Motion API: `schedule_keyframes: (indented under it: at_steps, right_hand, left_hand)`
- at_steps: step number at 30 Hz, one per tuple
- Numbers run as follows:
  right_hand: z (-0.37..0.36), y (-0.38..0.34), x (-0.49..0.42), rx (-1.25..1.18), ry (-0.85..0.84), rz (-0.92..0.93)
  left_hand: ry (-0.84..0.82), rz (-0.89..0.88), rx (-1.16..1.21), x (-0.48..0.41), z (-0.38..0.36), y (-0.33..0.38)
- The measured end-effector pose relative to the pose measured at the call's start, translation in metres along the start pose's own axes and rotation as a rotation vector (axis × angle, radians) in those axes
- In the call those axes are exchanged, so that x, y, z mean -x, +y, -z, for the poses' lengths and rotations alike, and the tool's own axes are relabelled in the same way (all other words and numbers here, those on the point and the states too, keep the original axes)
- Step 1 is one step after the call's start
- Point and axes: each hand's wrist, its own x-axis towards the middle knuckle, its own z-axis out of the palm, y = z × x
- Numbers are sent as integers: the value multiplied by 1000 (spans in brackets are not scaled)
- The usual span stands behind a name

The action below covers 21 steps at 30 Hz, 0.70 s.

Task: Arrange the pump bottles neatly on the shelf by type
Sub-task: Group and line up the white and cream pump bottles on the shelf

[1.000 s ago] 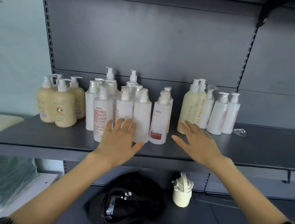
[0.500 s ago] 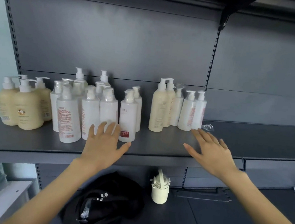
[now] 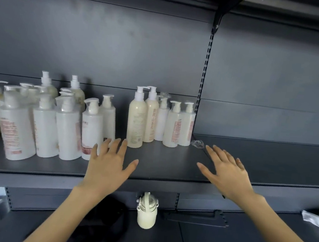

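Since the earlier frame the left hand is drawn back from the white pump bottles standing at the left of the shelf, and the right hand is shifted rightward over its bare surface, all fingers spread and nothing held, so the mixed cream-and-white group at mid-shelf is judged still unsorted.

Matt grey metal shelf, glossy plastic pump bottles

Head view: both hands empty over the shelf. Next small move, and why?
Probably the right hand reaches to the rightmost white bottle: both hands are open, and two tall cream bottles split it from the white cluster by the left hand.
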Motion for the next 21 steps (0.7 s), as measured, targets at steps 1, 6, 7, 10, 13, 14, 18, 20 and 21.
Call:
schedule_keyframes:
  at_steps: [1,6,7,10,13,14,18,20,21]
  right_hand:
    - [-3,3,-6,0,2,0]
    - [-16,12,-42,-25,43,-2]
    - [-19,13,-50,-26,44,-4]
    - [-27,15,-75,-16,51,2]
    - [-32,21,-98,-24,68,-3]
    - [-33,23,-105,-22,70,-6]
    - [-38,31,-132,-43,86,-16]
    - [-39,32,-147,-86,113,-3]
    - [-39,31,-155,-131,130,4]
  left_hand:
    - [-9,-11,-15,-4,-4,3]
    - [-42,-41,23,-33,-21,13]
    - [-15,-68,21,-41,-22,15]
    - [-8,-122,-7,-65,-26,23]
    - [7,-161,39,-88,-29,34]
    - [0,-169,49,-95,-30,39]
    - [-11,-251,31,-120,-36,55]
    - [-14,-278,69,-132,-33,64]
    - [-15,-283,102,-139,-32,68]
